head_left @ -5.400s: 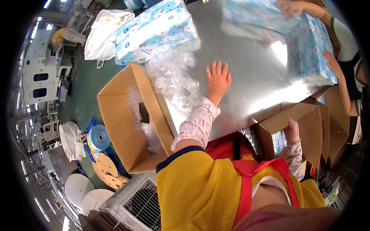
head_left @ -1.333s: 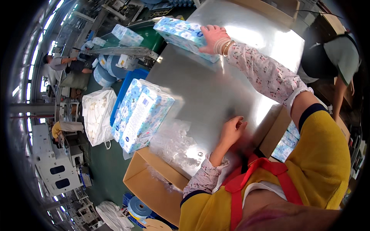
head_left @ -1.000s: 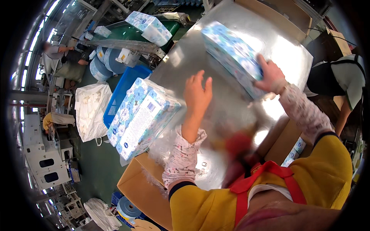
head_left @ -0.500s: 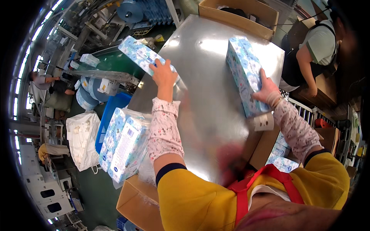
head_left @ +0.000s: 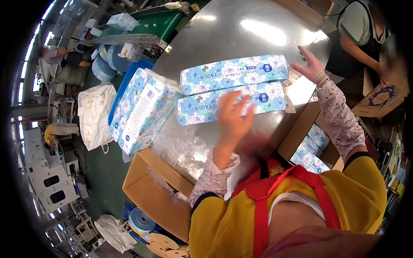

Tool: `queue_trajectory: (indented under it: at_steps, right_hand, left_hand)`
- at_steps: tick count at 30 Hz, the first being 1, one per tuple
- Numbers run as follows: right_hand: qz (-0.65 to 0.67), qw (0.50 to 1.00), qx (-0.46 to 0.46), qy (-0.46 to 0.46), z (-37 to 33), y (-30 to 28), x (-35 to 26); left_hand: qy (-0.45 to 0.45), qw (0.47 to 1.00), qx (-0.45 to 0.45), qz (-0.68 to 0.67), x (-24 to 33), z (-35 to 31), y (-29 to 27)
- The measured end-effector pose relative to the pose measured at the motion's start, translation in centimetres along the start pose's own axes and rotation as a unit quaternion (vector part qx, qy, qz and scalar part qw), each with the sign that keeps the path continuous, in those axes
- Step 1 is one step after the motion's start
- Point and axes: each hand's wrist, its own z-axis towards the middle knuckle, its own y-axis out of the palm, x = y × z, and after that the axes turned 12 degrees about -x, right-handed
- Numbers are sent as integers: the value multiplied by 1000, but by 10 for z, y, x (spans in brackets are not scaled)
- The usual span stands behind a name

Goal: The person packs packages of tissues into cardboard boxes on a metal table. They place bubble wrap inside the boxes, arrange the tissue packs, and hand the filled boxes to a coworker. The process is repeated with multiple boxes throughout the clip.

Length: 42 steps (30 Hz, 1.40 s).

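Flower-print packs [head_left: 215, 101], two long ones, lie side by side on the metal table [head_left: 206, 43] right at the left hand [head_left: 234, 115], long sides running left to right. That hand is over the nearer pack [head_left: 195, 110], fingers loosely spread and not wrapped round anything; it's a bit blurry, so can't tell if it's touching. The right hand [head_left: 308, 68] is open too, thumb well away from the fingers, just off the right end of the farther pack [head_left: 234, 74] and holding nothing.

If you're lining these up, imo use flat palms: right one as a stop on the short ends, left one nudging the long side. Push, don't pinch, since I'd guess soft contents dent easily. The nearer pack pokes out slightly past its mate on the left, so I'd even that up, and watch the loose film [head_left: 291, 95] below the right hand, which could get trapped.

Materials-wise: blocky bricks with rounded edges, pale blue floral wrap, crinkly see-through tails. Tabletop looks slick, so they should slide easily. Left of the left hand there's a heap of clear, shiny plastic pieces [head_left: 180, 148], and past that a chunky wrapped bundle [head_left: 144, 112]. Plain brown carton [head_left: 148, 178] sits lower left of that hand, stiff walls and matte.
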Motion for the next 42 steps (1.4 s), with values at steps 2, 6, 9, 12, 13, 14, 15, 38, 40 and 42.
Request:
queue_trajectory:
  at_steps: [2, 6, 9, 12, 13, 14, 15, 38, 40, 42]
  right_hand:
    - [147, 981, -73, 104, -23, 1, 7]
    - [393, 881, -195, 177, -42, 24, -6]
    - [487, 827, -245, 138, -27, 56, -2]
    - [516, 831, -173, 114, -33, 86, -17]
    - [580, 785, -175, 129, -39, 88, -17]
    - [639, 734, -179, 145, -47, 89, -15]
    - [684, 699, -158, 139, -56, 86, -7]
    - [407, 828, 276, 268, -356, 69, 173]
    - [-30, 884, 309, 348, -373, 34, 138]
    - [18, 896, 325, 302, -383, 9, 133]
  left_hand:
    - [-114, 973, 152, 132, -53, -16, -49]
    - [-335, 843, 210, -365, -160, -43, -95]
    - [-334, 682, 105, -642, -160, -21, -77]
    - [-313, 692, 57, -648, -122, 4, -52]
    - [-294, 721, 63, -624, -118, 12, -50]
    - [-276, 748, 69, -599, -111, 14, -48]
    - [-244, 853, 40, -460, -79, 29, -53]
    - [161, 956, -213, -123, 241, 70, 165]
    - [-69, 955, -288, -16, 164, 86, 183]
    - [-171, 885, -412, 129, 111, 82, 197]
